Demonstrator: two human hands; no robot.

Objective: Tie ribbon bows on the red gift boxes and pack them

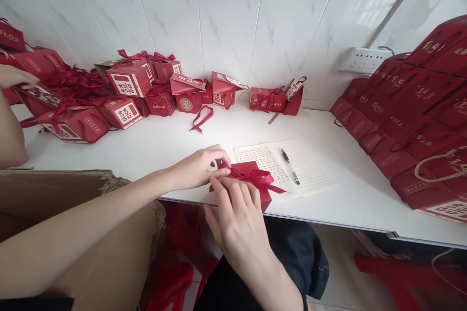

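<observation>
A small red gift box (265,200) sits at the table's front edge, partly covered by my hands. Its top carries a tied red ribbon (260,177), with a loop and a tail spread to the right. My left hand (204,167) reaches in from the left, thumb and forefinger pinched on the ribbon at the box's left end. Over the near side of the box curls my right hand (241,211), its fingers bent onto the top and its thumb toward the front. Its fingertips are partly hidden from me.
Behind the box lie an open notebook (314,170) and a pen (291,167). Many red boxes (408,121) are stacked at right; more boxes (129,80) and a loose ribbon (201,119) lie behind. Another person's arm (10,121) is at left, above a cardboard carton (105,252).
</observation>
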